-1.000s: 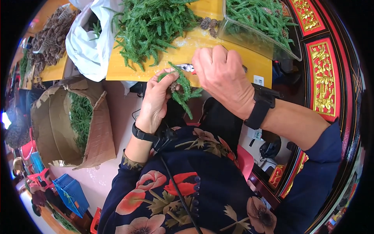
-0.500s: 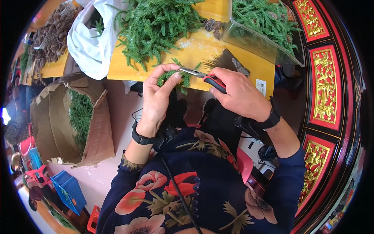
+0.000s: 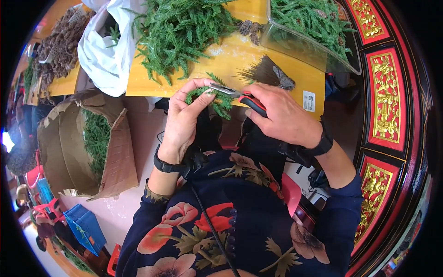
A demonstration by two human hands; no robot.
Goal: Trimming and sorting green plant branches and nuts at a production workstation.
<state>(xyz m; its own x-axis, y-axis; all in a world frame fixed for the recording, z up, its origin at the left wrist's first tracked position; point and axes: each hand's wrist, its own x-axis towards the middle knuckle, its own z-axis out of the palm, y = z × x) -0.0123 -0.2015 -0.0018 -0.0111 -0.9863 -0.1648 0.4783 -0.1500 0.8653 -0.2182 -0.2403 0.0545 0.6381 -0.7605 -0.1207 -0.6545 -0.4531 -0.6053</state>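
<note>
Between the thumb and fingertips of my left hand (image 3: 183, 113), closed, is a green artificial pine sprig (image 3: 222, 105), its needles spreading to the right and downward. My right hand (image 3: 290, 113) is wrapped round the handles of a pair of pliers (image 3: 254, 105) with red and black grips. The metal jaws point left and lie across the top of the sprig by my left fingertips. Whether they grip a stem or wire there I cannot tell. Both hands are at the near edge of the yellow table (image 3: 146, 87).
Beyond my hands lies a heap of green sprigs (image 3: 184, 39), with pine cones (image 3: 253, 30) beside it. Dark thin wires (image 3: 262, 71) lie bundled near a clear bin (image 3: 307, 51) of sprigs. At left are a white bag (image 3: 104, 64), a cardboard box (image 3: 121, 164) and a blue crate (image 3: 85, 226).
The pliers' jaws have shifted slightly left and down over the sprig. The sprig's lower tip now hangs a little lower and farther right. Both hands keep their hold.
</note>
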